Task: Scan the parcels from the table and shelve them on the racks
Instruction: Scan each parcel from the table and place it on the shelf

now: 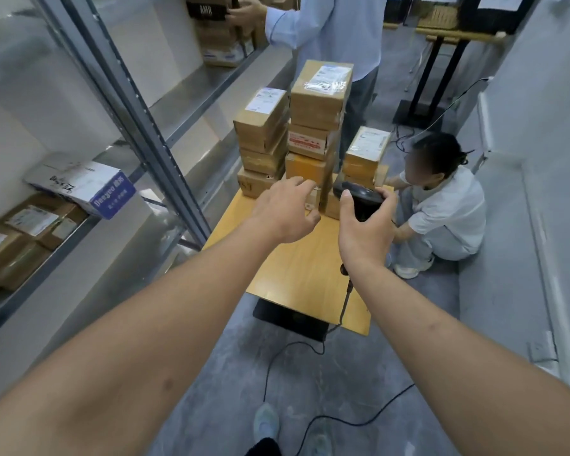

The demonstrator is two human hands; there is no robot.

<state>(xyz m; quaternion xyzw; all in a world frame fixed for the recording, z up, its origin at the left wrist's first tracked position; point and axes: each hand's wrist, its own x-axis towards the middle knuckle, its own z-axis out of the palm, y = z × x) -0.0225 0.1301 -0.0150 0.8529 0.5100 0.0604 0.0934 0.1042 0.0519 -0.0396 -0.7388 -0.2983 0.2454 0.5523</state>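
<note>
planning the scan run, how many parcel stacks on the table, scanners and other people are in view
parcel stacks on the table: 3 (left stack, middle stack, right stack)
scanners: 1 (scanner, held in the right hand)
other people: 2 (standing person, crouching person)
total: 6

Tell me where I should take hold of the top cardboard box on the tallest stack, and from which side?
Grip the top brown cardboard box with the white label by its two long side faces, coming from above and the near end. It lies flat and uppermost on the middle stack on the wooden table, so nothing presses on it. The left hand is free; the right hand holds the black scanner.
</note>
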